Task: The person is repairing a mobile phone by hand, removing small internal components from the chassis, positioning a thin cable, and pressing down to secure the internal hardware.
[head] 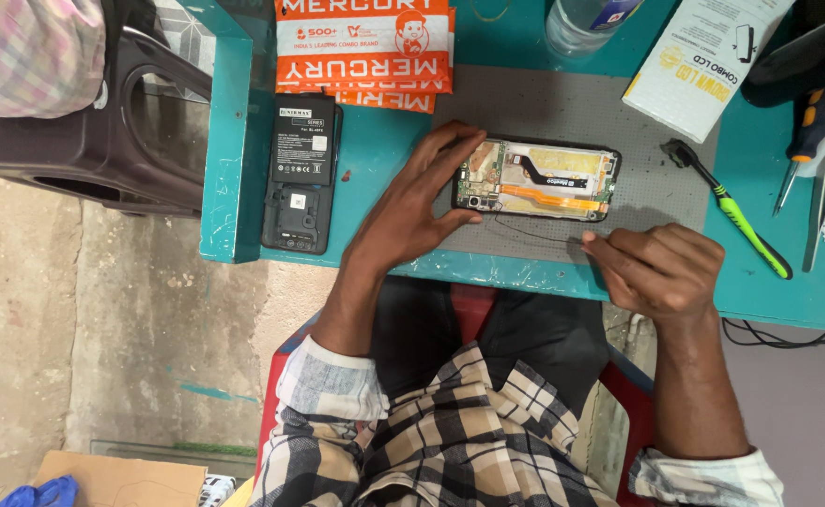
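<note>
the teal-painted wooden table (234, 188) runs across the top of the view, and on its middle lies a grey rectangular work mat (638, 188). on the mat rests the opened black smartphone with its back cover off (536, 179), circuit board, orange flex strip and metal shield showing, lying lengthwise. the left hand (410, 214) is spread over the phone's left end, thumb against the near edge and fingers (454, 150) curled over the far edge, so it holds the phone steady in a wide clasp. the right hand (664, 268) sits at the near edge of the table, just right of the phone, its fingertips (593, 242) pinched narrowly on the end of a thin black wire (530, 228) that runs along the mat from the phone's near left corner. left of the mat lies a black phone back panel with a labelled black battery (300, 174) on it. at the far edge sit orange and white plastic packets (365, 47), a clear plastic bottle (581, 21) and a white cardboard box (699, 61). right of the phone lies a green-handled brush with a black head (732, 211), and beyond it a screwdriver with a black and orange handle (811, 127). a dark plastic chair (102, 122) stands left of the table.
</note>
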